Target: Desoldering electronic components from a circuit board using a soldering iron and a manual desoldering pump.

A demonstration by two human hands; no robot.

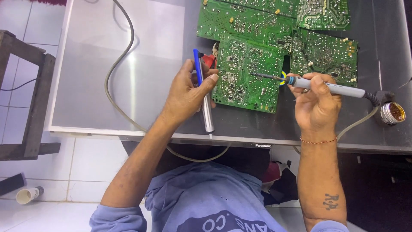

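Head view: one cam, looks down on worktop (107, 64).
R hand (316, 101): grip wrapped round soldering iron (330, 87); long axis near level, tip pts left onto green board (249, 73), likely to heat a joint.
L hand (186, 92): grip pinching desoldering pump (204, 94), upright-ish, nozzle toward person; thumb steadies board edge.
Flux tin (392, 113): right, near cord.

blue sleeves; beaded wrist thread (318, 141), forearm tattoo (331, 200)

Grey soldering iron (330, 87) tip touches the green circuit board (246, 73); blue-silver desoldering pump (204, 92) upright beside.
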